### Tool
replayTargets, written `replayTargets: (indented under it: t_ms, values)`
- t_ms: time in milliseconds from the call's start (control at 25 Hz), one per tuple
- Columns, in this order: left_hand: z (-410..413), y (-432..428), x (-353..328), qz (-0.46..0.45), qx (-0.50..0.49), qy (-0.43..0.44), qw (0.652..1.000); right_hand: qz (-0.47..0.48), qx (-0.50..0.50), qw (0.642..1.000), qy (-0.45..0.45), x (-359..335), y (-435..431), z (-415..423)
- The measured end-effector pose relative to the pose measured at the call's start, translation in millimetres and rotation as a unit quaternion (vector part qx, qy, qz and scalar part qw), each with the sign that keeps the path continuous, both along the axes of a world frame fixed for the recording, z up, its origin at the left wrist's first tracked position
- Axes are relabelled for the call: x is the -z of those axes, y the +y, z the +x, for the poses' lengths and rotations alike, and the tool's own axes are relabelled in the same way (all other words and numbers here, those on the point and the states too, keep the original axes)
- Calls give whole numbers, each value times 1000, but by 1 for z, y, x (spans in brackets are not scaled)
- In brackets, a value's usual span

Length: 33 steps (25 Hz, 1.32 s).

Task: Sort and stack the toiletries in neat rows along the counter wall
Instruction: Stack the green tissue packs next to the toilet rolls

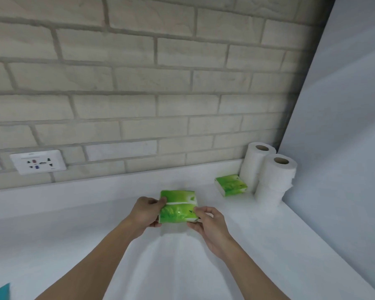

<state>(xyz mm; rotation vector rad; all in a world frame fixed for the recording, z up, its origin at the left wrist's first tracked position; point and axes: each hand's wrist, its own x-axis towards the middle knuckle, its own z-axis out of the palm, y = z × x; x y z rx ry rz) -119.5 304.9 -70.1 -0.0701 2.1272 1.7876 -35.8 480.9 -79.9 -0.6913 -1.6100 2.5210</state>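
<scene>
Head view: the left hand (146,213) and the right hand (208,224) each grasp an end of a green tissue pack (179,206), held over the white worktop (74,224). A second pack (231,185) lies near the wall, just beside stacked paper rolls (275,176) in the corner.

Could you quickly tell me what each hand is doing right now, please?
Left hand: holding the green tissue pack.
Right hand: holding the same pack.
</scene>
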Motion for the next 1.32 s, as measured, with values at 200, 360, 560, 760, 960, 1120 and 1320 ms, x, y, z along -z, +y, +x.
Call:
replayTargets:
  t_ms: [200,360,560,760,960,1120,1320]
  values:
    - [-7,57,4,4,-11,-13,1000,-73,31,997,9,4,51,-1]
    - [-14,102,-1,13,15,-36,999,-115,69,991,12,7,91,-11]
    - [-25,140,-7,12,52,-51,997,-190,88,978,0,10,129,-28]
    - [-43,172,0,28,25,-44,998,-262,89,961,14,18,152,-42]
    - [-65,206,7,30,4,-52,998,-271,103,956,39,21,168,-60]
    - [-79,223,16,30,1,-57,998,-254,117,960,-2,24,177,-71]
    - [-94,237,30,2,-3,-41,999,-201,147,967,-56,32,184,-89]
